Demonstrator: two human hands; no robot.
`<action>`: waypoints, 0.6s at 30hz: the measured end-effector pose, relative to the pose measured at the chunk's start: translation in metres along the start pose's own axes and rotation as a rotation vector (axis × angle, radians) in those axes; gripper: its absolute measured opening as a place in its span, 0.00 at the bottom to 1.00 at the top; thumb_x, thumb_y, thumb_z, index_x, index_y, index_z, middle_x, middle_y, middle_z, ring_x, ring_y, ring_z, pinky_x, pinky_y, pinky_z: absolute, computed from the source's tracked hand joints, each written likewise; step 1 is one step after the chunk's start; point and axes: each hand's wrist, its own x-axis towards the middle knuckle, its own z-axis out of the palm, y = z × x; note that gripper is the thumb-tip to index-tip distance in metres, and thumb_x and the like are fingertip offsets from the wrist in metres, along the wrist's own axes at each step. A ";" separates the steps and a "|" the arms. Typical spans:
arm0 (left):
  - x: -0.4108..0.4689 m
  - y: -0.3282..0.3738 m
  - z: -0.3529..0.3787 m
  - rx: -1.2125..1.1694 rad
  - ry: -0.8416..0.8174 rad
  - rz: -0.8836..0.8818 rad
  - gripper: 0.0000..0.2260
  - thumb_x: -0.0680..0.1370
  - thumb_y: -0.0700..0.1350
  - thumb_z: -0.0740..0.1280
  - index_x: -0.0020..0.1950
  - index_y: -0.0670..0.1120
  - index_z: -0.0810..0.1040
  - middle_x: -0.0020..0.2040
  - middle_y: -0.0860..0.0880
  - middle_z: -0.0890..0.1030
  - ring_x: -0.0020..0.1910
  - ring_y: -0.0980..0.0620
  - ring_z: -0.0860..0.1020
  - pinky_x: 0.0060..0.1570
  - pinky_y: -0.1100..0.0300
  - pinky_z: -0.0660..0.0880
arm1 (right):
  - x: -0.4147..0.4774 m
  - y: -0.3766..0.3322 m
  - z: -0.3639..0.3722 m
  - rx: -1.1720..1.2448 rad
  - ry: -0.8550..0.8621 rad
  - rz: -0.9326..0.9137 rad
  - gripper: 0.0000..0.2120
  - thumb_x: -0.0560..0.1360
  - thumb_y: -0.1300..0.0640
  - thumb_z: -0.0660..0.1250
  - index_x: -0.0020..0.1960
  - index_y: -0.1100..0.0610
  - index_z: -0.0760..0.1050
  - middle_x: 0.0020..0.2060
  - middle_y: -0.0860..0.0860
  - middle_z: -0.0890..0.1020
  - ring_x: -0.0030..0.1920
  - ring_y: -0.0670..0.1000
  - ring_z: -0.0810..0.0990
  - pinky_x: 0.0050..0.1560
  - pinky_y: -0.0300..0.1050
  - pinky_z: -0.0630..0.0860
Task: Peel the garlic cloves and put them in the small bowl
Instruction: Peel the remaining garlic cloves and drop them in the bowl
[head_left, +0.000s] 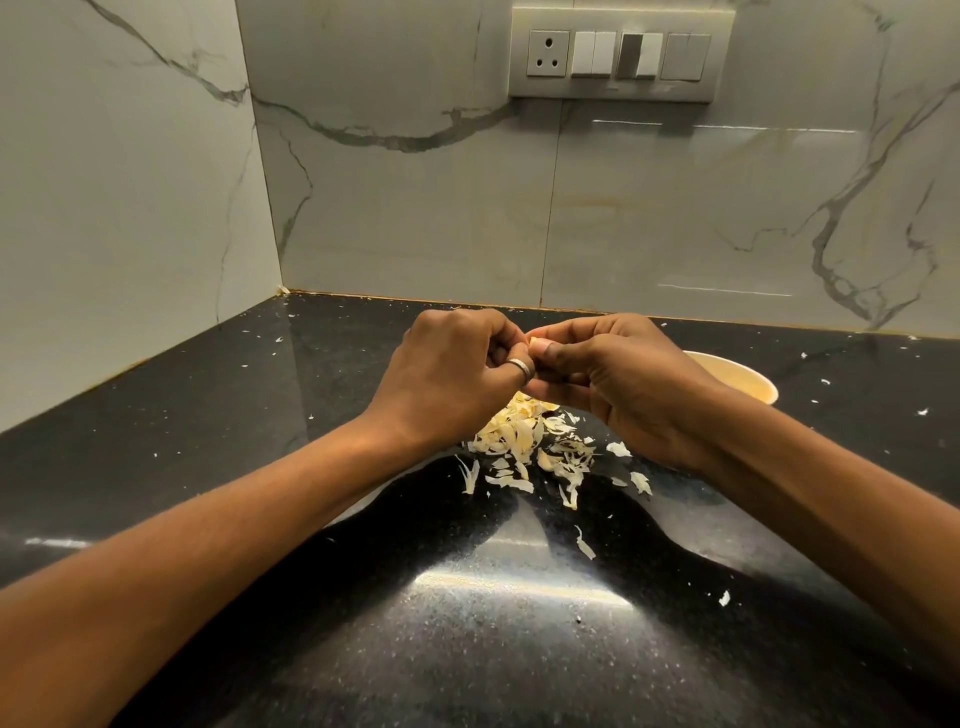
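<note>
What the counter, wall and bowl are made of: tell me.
Counter: dark speckled polished stone, probably granite; it mirrors light. Wall: glossy grey-veined tile or marble, seams visible. Bowl: cream, matte; paper or plastic, unclear.

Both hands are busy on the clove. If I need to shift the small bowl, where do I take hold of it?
Take the small bowl by its right-hand rim, coming down from the right. It stands upright and open-topped, so the thin rim probably suits a pinch grip. Its left part is hidden behind the right hand, which pinches the garlic clove together with the left hand.
</note>
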 end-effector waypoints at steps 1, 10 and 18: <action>0.000 0.000 0.000 0.000 0.006 0.000 0.04 0.78 0.48 0.71 0.46 0.49 0.84 0.35 0.56 0.81 0.34 0.58 0.79 0.37 0.52 0.80 | 0.000 -0.001 0.000 0.004 -0.002 0.000 0.07 0.79 0.69 0.65 0.54 0.69 0.80 0.46 0.62 0.84 0.44 0.53 0.84 0.41 0.40 0.83; 0.000 0.001 -0.001 0.027 -0.031 0.012 0.02 0.77 0.46 0.70 0.45 0.50 0.82 0.35 0.55 0.80 0.34 0.56 0.78 0.38 0.51 0.80 | 0.004 0.002 -0.003 0.014 -0.026 0.009 0.08 0.78 0.65 0.68 0.55 0.68 0.80 0.45 0.60 0.85 0.41 0.50 0.85 0.40 0.38 0.82; 0.002 0.007 -0.005 -0.171 -0.105 -0.193 0.04 0.79 0.46 0.71 0.45 0.48 0.82 0.35 0.52 0.81 0.31 0.56 0.80 0.31 0.56 0.81 | 0.006 0.000 -0.006 0.002 0.029 -0.033 0.06 0.76 0.70 0.68 0.53 0.68 0.80 0.44 0.59 0.85 0.42 0.51 0.86 0.46 0.41 0.84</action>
